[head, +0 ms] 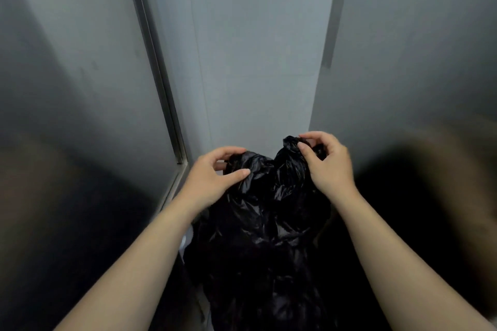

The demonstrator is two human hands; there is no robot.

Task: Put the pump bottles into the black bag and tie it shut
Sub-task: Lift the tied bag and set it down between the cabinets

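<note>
Head view showed both hands, left [212,177] and right [326,161], pinching black bag [263,223] ears; thin plastic risked slipping or tearing when knotted.

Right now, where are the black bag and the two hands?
black bag [258,236]: head view, on its crinkled middle.
left hand [212,177]: head view, on the back of the hand.
right hand [329,162]: head view, on the back of the hand.

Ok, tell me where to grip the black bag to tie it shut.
Grip the black bag by its two bunched top ears, coming from above on either side. The left hand already pinches the left ear and the right hand the taller right one; both ears stand gathered and narrow, probably ready to cross.
</note>
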